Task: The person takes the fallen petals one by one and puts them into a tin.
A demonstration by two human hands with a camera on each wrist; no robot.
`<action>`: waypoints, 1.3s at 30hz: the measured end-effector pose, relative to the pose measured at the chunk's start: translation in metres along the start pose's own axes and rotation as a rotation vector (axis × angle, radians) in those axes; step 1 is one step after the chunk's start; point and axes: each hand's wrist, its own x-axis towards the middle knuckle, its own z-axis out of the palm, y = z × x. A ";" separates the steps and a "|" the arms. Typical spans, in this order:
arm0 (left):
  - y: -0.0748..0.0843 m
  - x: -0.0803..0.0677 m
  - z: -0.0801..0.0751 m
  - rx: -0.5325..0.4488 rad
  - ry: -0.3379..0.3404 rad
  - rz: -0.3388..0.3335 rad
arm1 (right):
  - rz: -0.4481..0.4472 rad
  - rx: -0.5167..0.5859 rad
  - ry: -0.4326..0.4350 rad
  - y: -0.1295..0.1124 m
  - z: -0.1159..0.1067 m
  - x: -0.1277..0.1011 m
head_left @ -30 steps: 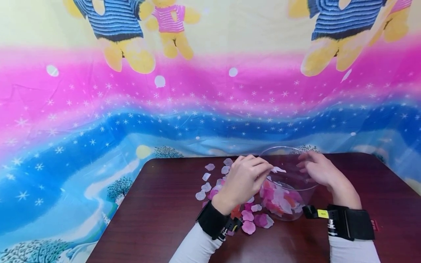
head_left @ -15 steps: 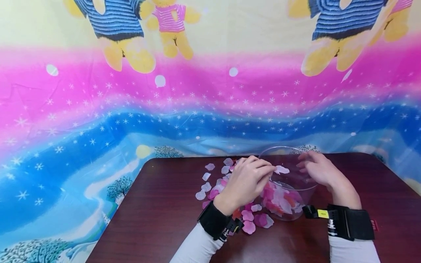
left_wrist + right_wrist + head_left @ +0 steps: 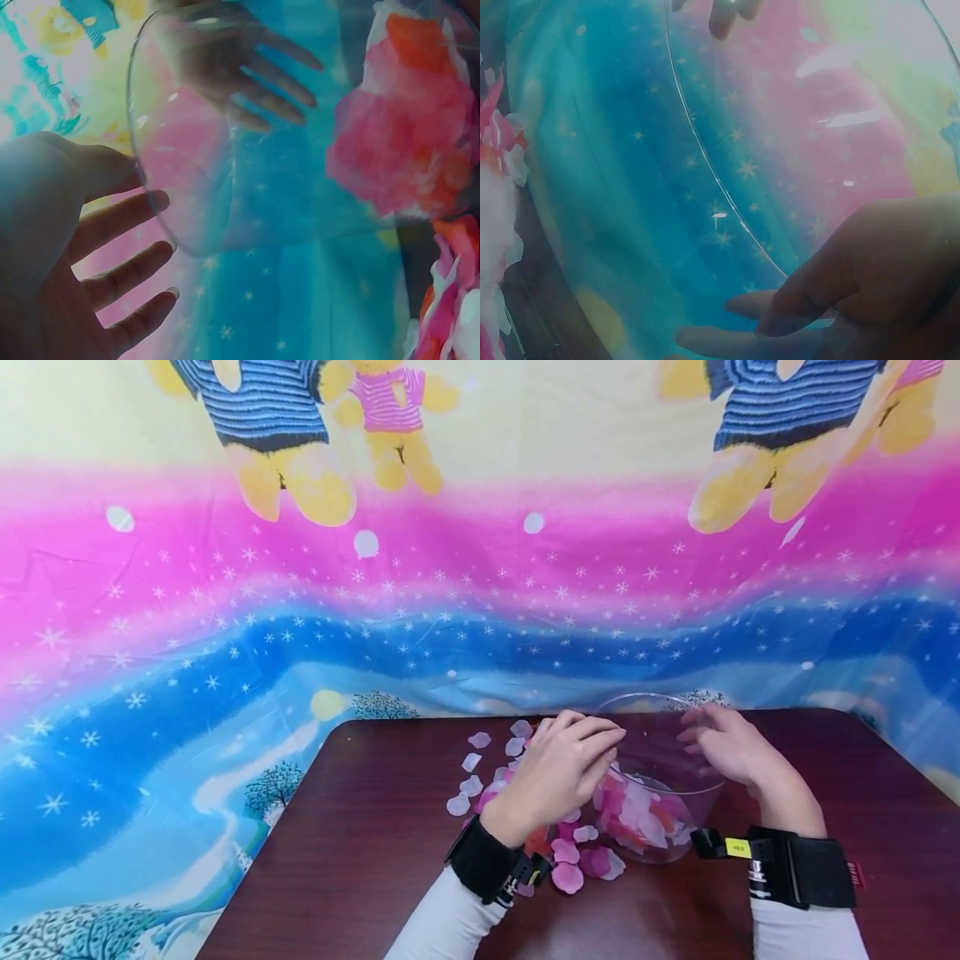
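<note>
Gone from the left hand's (image 3: 558, 772) fingertips is the pale petal that was pinched over the bowl (image 3: 660, 793) half a second ago; the fingers are now bare and loosely spread at the bowl's near-left rim, holding nothing. In the left wrist view the same fingers (image 3: 124, 274) lie straight and apart just outside the clear wall of the bowl (image 3: 247, 195), the thumb close to the rim.

The bowl is clear and round, and stands on the table (image 3: 360, 852) a little right of its middle, toward the far edge. Petals in the bowl (image 3: 637, 814), pink, white and orange, fill its bottom part. The left wrist view shows them as a pink and orange clump (image 3: 409, 127) pressed against the wall.

The right hand (image 3: 731, 747) rests against the bowl's right side, its fingers bent gently around the rim and upper wall, steadying it. In the right wrist view the thumb and fingers (image 3: 855, 270) lie on the curved wall of the bowl (image 3: 630, 187); how firmly they press cannot be told.

Loose petals (image 3: 517, 802) lie scattered on the dark brown table to the left of the bowl and in front of it, some under the left hand. Both wrists carry black bands (image 3: 798, 872) over white sleeves (image 3: 450, 927). Behind the table hangs a bright cloth (image 3: 300, 610) with pink and blue bands, stars and cartoon bears.
</note>
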 end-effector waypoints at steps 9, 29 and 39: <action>-0.042 -0.010 -0.024 -0.120 0.093 -0.119 | -0.002 0.008 -0.003 0.002 0.001 -0.001; -0.083 -0.032 0.008 -0.285 -0.532 -0.410 | -0.007 0.000 -0.002 0.003 -0.003 -0.003; -0.068 -0.035 0.032 -0.199 -0.637 -0.500 | -0.009 -0.007 0.011 0.002 0.001 -0.001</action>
